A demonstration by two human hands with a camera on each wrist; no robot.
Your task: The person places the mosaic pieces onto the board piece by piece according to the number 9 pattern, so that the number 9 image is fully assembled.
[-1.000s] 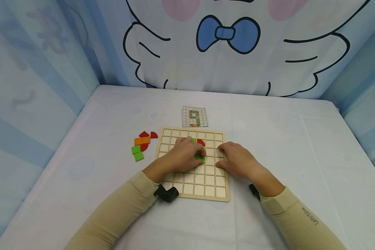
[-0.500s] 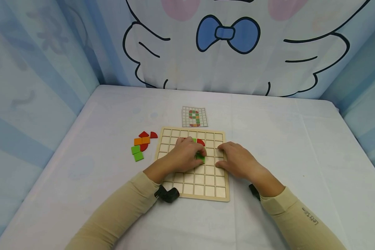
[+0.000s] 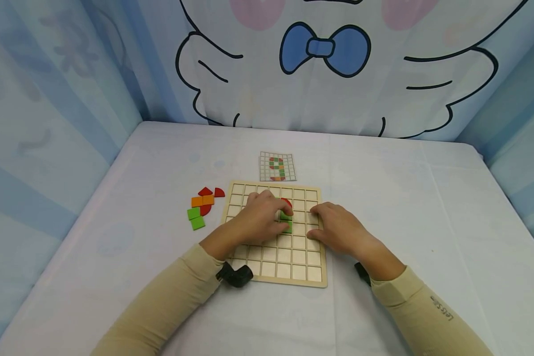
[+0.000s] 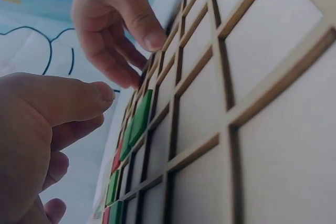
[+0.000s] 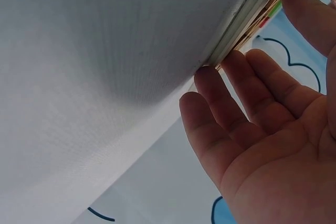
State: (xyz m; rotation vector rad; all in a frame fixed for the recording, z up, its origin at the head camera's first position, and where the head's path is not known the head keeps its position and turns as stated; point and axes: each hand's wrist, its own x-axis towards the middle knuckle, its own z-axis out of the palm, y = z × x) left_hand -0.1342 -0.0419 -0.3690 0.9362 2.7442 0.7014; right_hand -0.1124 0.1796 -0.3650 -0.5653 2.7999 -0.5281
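A wooden grid board (image 3: 299, 257) lies flat on the table. My left hand (image 3: 262, 217) hovers over its upper middle, fingers loosely bent and thumb apart, with nothing between them in the left wrist view. Just beyond its fingertips, two green square tiles (image 3: 287, 227) sit in the grid below a red quarter-round tile (image 3: 287, 201). More green and red tiles show in a row in the left wrist view; my left hand hides some of them from the head view. My right hand (image 3: 340, 230) rests its fingertips on the board's right edge, fingers slightly bent.
Left of the board lie loose tiles: green squares (image 3: 198, 223), orange squares (image 3: 207, 199) and red pieces (image 3: 219, 192). Behind the board is a pattern card (image 3: 289, 173) printed with a coloured figure on a grid. Curtains (image 3: 320, 94) surround the white-covered table (image 3: 405, 198).
My left hand's fingers have lifted and spread from the green tile, which now shows more fully beneath them. The right hand has stayed at the board's edge.
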